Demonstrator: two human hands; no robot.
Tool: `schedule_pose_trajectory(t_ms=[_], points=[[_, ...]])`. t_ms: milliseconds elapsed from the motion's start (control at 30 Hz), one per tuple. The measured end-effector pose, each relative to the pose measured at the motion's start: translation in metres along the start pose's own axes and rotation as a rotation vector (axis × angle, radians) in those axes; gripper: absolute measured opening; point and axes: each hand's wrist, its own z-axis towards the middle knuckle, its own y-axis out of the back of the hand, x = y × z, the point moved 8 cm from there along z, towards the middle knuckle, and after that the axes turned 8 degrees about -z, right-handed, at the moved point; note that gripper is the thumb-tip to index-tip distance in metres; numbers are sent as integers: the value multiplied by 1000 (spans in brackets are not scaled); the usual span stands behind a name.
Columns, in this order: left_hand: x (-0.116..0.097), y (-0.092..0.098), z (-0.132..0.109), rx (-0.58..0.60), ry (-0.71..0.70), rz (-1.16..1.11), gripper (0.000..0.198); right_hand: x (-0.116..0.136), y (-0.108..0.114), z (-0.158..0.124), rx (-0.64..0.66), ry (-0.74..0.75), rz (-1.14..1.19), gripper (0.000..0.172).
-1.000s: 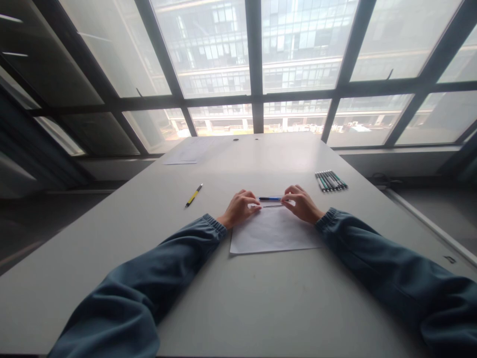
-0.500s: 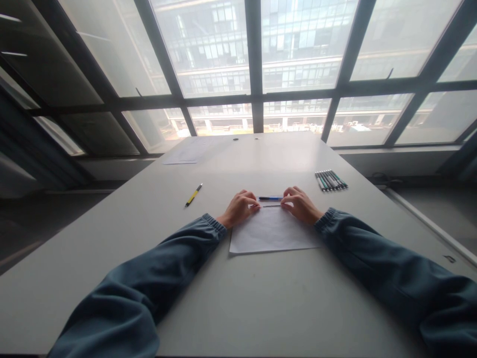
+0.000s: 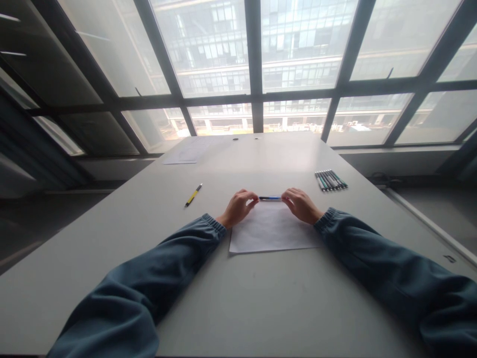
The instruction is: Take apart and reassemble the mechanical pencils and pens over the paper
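A blue pen (image 3: 270,198) lies crosswise just above a white sheet of paper (image 3: 272,231) on the grey table (image 3: 238,298). My left hand (image 3: 238,207) pinches the pen's left end with curled fingers. My right hand (image 3: 301,205) pinches its right end the same way. Both wrists rest at the sheet's far corners. Dark blue sleeves cover both forearms.
A yellow pen (image 3: 194,195) lies to the left of my hands. A row of several pens (image 3: 331,180) sits at the right. Another sheet of paper (image 3: 186,153) lies at the far left of the table, near the windows.
My hands have drawn slightly together and up, and the thin shadow line under the pen has gone. The pen now sits held between both hands' fingertips.
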Motion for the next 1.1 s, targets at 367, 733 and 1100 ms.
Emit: schedule_pose_trajectory(t_ms=[367,733,1100], points=[[-15,0,2,16,-93,-118,21,7,6,0,-43,49,24,17],[-19,2,2,-10,-90,-166,19,7,7,0,-51,52,30,17],[-19,2,1,-6,-115,-156,17,20,12,0,-66,133,70,20]])
